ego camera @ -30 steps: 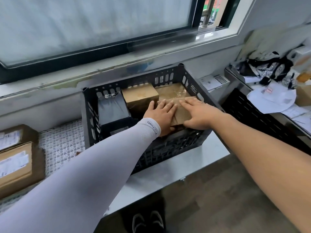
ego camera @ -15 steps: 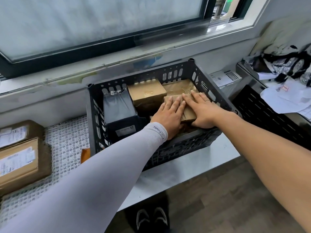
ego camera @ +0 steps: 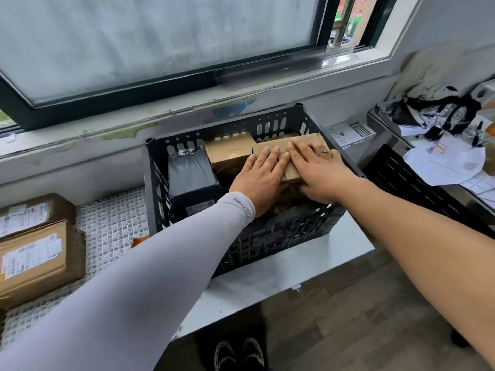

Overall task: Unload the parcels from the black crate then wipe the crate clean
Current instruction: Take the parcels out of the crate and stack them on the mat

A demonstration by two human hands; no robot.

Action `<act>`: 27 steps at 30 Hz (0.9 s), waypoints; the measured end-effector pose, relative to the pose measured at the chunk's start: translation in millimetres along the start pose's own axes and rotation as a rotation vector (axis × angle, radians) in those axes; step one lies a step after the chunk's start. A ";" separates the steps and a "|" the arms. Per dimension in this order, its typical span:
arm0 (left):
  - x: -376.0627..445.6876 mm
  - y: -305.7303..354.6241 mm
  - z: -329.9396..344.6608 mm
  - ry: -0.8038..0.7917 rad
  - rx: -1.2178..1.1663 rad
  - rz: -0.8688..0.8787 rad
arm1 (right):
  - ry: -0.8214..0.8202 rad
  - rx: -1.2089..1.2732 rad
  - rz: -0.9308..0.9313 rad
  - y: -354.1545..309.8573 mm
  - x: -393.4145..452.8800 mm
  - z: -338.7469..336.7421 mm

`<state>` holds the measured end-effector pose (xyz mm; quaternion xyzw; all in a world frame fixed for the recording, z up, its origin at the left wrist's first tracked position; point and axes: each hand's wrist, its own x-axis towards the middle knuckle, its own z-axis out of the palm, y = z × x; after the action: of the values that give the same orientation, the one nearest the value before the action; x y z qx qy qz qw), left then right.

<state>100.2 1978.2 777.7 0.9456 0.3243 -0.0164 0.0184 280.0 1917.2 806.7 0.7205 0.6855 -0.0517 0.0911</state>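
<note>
- The black crate (ego camera: 267,236) stands on a metal table (ego camera: 281,274) below the window (ego camera: 160,44).
- Inside the crate there are a black parcel (ego camera: 191,174) at the left, a brown box (ego camera: 230,153) in the middle, and a flat brown parcel (ego camera: 308,141) at the right.
- The left hand (ego camera: 258,180) lies on the flat brown parcel with straight fingers; its thumb is hidden below.
- The right hand (ego camera: 318,172) lies beside it on the same parcel, fingers flat on top, and the thumb curls under the near edge.
- Both hands touch each other at the fingers.
- Two taped cardboard parcels (ego camera: 32,253) lie on a white mesh mat (ego camera: 112,226), left of the crate and well apart from the hands.
</note>
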 end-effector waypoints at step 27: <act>-188.8 -159.2 -54.4 0.234 0.155 -0.413 | 0.244 -0.093 -0.384 -237.2 62.8 -78.4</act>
<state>-145.5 1990.7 836.3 0.8532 0.5085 0.0650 -0.0957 43.0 2004.8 856.6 0.5726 0.8177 0.0513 0.0292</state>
